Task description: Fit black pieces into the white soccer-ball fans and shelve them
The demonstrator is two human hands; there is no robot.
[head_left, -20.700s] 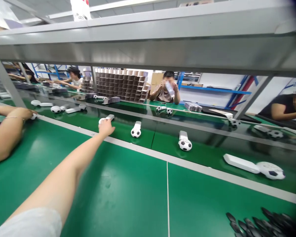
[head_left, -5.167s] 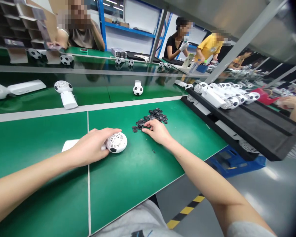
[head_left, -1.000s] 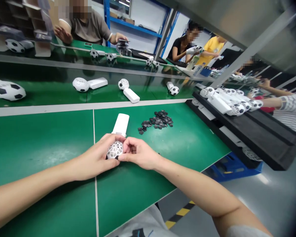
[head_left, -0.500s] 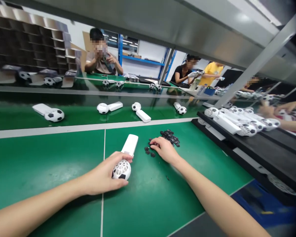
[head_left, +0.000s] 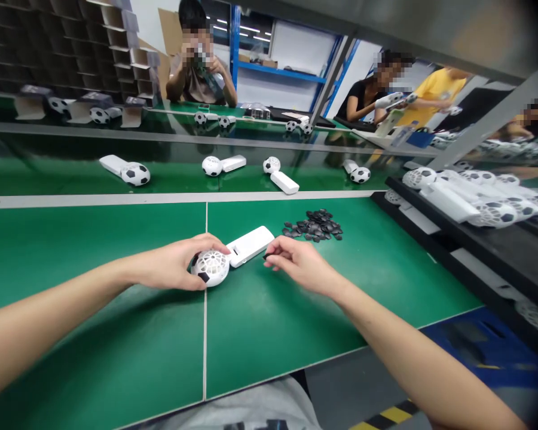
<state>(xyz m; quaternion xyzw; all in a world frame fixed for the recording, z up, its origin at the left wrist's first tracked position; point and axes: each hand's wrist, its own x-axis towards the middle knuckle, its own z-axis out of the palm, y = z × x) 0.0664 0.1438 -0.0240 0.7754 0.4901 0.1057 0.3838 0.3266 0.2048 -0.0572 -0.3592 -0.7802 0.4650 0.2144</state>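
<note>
Head view: a white handheld fan [head_left: 226,258] with a football-patterned round head is seen lying on the green table [head_left: 94,334], and its head is cupped and held down by the left hand [head_left: 179,266], whose fingers are curled over the top. The fan's white handle is pointed away from that hand, towards the right hand [head_left: 296,263], which is kept just beside the handle's end without touching it. A small black piece [head_left: 266,256] is pinched between the thumb and fingertips of the right hand, the other fingers being loosely bent. Beyond the right hand, a heap of black pieces [head_left: 314,224] is spread on the table, well clear of both hands. Farther off, past a pale strip, more fans [head_left: 128,171] are laid out along the conveyor belt [head_left: 49,179]. To the right of the right hand, a black tray [head_left: 484,239] loaded with finished fans is raised above the table edge. Across the belt, other people are seated at work. Nothing is placed between the hands and the held fan.
</note>
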